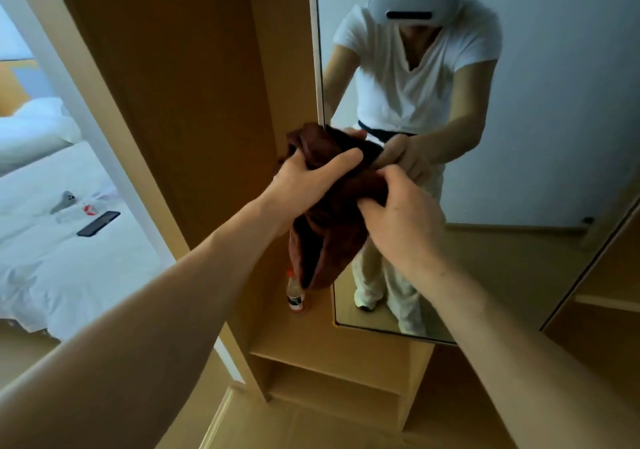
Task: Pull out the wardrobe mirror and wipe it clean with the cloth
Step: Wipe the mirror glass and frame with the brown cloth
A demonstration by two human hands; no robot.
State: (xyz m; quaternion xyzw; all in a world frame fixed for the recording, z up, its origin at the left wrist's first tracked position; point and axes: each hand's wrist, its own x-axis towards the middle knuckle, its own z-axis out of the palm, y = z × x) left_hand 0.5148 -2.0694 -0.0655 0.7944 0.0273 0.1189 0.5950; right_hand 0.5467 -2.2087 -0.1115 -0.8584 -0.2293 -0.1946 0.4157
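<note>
The tall wardrobe mirror (519,178) stands pulled out from the wooden wardrobe (194,95), its glass facing me and showing a person's reflection. A dark brown cloth (329,227) hangs bunched in front of the mirror's left edge. My left hand (311,178) grips the cloth's upper part from the left. My right hand (401,220) pinches the cloth from the right, a little lower. The cloth's top touches or nearly touches the mirror's edge; I cannot tell which.
A small bottle with an orange cap (294,292) stands on the wardrobe shelf (311,337) below the cloth. To the left lies a bed with white sheets (69,268), with a dark phone (98,223) on it. Wooden shelving (606,303) is at the right.
</note>
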